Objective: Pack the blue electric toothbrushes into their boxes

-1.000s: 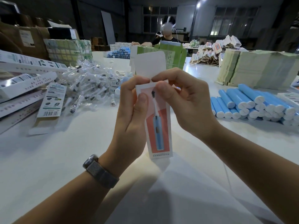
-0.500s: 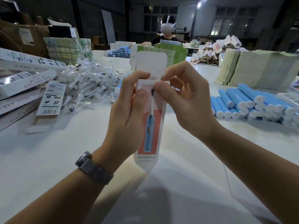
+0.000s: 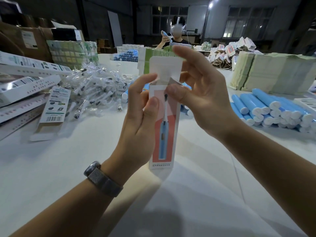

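Above the white table I hold a toothbrush box upright: a narrow white carton printed with a blue toothbrush on a red panel, its top flap standing open. My left hand grips its left edge, thumb on the front. My right hand pinches the small side tab at the mouth. Since a second ago I have raised the box and my right fingers have spread wider. Blue toothbrush handles lie stacked at right.
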Demonstrator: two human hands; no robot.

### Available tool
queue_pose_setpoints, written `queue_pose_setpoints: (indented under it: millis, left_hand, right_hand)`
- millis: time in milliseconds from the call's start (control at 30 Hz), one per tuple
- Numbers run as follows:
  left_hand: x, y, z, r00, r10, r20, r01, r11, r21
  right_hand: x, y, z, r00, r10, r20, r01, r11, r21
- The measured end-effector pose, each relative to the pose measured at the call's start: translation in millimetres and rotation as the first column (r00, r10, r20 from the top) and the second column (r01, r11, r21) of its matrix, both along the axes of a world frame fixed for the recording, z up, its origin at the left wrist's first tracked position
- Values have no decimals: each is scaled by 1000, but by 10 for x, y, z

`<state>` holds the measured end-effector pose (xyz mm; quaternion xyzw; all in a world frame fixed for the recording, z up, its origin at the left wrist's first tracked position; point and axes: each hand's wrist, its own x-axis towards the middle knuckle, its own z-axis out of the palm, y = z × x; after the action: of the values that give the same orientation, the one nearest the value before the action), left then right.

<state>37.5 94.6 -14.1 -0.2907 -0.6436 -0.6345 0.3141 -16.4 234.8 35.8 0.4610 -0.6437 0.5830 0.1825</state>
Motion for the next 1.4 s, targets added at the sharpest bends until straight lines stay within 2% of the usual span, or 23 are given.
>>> queue_pose_setpoints:
  millis: [267, 400, 533, 667, 967, 1233, 1400]
  left_hand:
    - [-25, -17, -4, 999, -32, 15, 31, 999, 25]
    - [-41, -30, 0, 998, 55, 9, -54, 997, -46]
    - [-73, -56, -21, 992, 123, 3, -122, 988, -90]
    - [-85, -65, -37, 990, 138, -6, -138, 986, -90]
    - [-61, -44, -42, 988, 153, -4, -153, 983, -104]
    - [-65, -38, -65, 980, 197, -4, -196, 973, -119]
    - [-53, -49, -74, 978, 208, -3, -207, 971, -123]
  right_hand:
    - [-44, 21, -13, 998, 46, -49, -44, 999, 29]
    - [-32, 15, -3, 997, 53, -56, -52, 998, 31]
    - [-26, -11, 1, 994, 84, 70, -82, 996, -39]
    - [-35, 2, 14, 1000, -4, -21, 5, 998, 57]
    - [24, -19, 75, 997, -50, -57, 55, 995, 87]
    - [36, 16, 114, 993, -78, -86, 93, 978, 187]
    - [51, 3, 121, 996, -84, -40, 89, 983, 161]
